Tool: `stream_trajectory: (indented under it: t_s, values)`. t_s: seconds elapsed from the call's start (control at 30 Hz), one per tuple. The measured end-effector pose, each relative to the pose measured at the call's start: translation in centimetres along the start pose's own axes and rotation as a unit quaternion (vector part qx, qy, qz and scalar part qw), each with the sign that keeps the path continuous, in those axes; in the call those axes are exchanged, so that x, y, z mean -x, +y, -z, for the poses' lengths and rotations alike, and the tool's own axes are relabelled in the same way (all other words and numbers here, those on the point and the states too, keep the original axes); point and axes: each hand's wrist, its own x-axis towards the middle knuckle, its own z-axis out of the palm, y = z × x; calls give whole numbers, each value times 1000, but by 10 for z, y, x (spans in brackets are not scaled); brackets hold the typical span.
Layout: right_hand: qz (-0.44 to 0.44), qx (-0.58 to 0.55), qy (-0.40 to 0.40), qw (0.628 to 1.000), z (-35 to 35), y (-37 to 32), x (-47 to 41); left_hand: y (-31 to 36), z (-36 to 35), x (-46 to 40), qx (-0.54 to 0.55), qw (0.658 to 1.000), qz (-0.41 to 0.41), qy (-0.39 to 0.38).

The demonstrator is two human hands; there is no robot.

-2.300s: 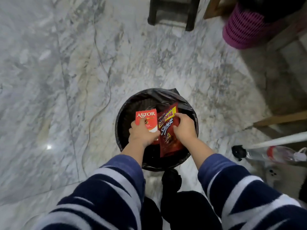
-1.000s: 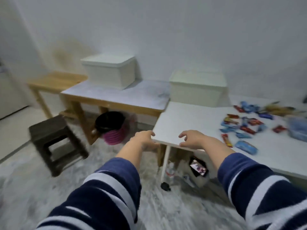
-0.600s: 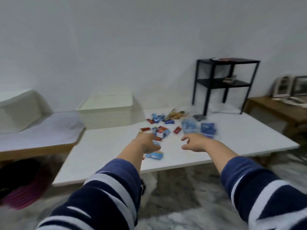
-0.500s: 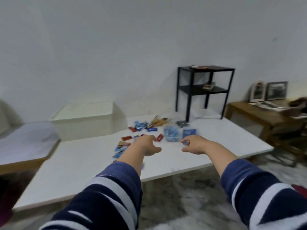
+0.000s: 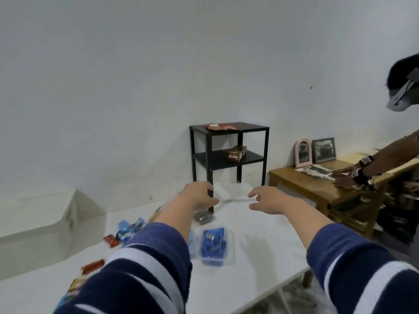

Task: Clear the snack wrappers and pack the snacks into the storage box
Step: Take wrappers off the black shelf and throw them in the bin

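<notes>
Both hands reach out above the white table [image 5: 260,264] with nothing in them — the left hand [image 5: 196,198] and the right hand [image 5: 269,201] each with fingers loosely curled. The snacks [image 5: 127,230] lie scattered on the table below and left of the left forearm, and a clear pack of blue snacks [image 5: 213,244] sits between the two forearms. The white storage box [image 5: 38,225] stands at the far left — well apart from both hands.
</notes>
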Motion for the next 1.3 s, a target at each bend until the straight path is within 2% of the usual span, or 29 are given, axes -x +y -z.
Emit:
stream_trajectory:
  t_s: [0.33,0.57,0.77,0.83,1.03,1.2,1.3]
  values:
    - [14,6,89,996,78,5,-136,31,71,-173,-21,992,-81,92]
    - [12,12,77,997,88,34,-222,72,89,-256,-11,976,-113,185]
    - [31,19,28,999,75,61,-315,101,86,-332,-32,974,-100,199]
    - [37,-3,33,999,71,70,-349,109,83,-360,-34,974,-91,204]
    - [36,-14,18,999,60,84,-431,123,64,-430,-61,980,-42,183]
    - [49,15,4,999,33,78,-469,119,42,-456,-74,996,22,52]
    - [47,14,12,999,23,73,-476,113,32,-457,-132,990,33,47]
